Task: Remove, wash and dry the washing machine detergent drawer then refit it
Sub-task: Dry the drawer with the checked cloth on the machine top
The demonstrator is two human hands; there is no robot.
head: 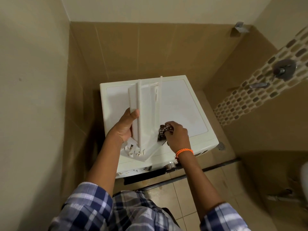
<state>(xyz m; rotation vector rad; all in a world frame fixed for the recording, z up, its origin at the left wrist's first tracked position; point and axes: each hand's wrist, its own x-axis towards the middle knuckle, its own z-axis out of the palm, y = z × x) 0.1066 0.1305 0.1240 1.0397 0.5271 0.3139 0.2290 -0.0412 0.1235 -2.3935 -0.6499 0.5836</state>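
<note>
Holding the detergent drawer (146, 114) at centre frame, we are gripping its front panel with our left hand (125, 125); our right hand (176, 135) is pinching a checked cloth (164, 131) against its side, above the washing machine (186, 105).

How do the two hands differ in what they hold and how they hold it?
The left hand grips the white drawer by its front panel, thumb up along the edge; the right hand bunches a dark checked cloth against the drawer's side. The left sits higher and steadies; the right sits lower, wiping. The right wrist has an orange band; the left is bare. Both work above the washer.
</note>
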